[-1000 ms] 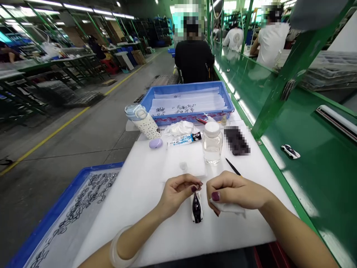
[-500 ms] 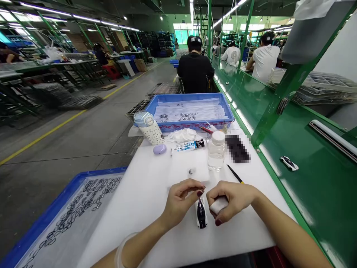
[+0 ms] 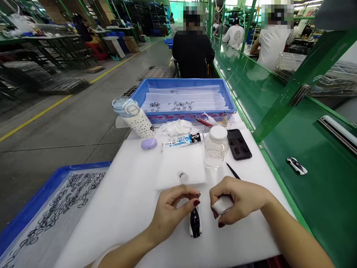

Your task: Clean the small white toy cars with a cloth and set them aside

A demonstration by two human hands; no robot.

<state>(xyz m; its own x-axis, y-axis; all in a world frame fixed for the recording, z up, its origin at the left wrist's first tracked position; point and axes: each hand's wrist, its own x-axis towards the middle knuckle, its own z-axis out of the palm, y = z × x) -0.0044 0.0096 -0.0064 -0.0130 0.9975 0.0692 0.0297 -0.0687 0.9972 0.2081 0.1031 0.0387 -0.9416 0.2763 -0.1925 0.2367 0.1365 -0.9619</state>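
Fingers (image 3: 182,191) on the left hand (image 3: 166,213) curl in, with the thumb and first finger nearly meeting over the far end of a small black and white toy car (image 3: 195,223). I cannot tell if they pinch a tiny piece or nothing, or if they touch the car. The car sits on the white counter (image 3: 125,208), between the two hands but closer to the left one. On the right hand (image 3: 240,199), the fingers are curled tight around a white wad (image 3: 222,204) that looks like cloth or tissue. That hand is just beside the car.

It looks like the step in hand is small, careful work at the far end of the car, with the wad kept ready. To me, the next move calls for a steady left hand and a light touch, and the wad should not bump the car.

Past the left hand is a white pad (image 3: 173,163) with a small clear spot or piece (image 3: 183,177) on its near part. Behind that lies a glue tube (image 3: 182,140). A jar (image 3: 214,158) of clear liquid stands to the right of the pad, near a black phone (image 3: 239,144). One more toy car (image 3: 297,166) sits off to the right, on the green belt (image 3: 279,149).
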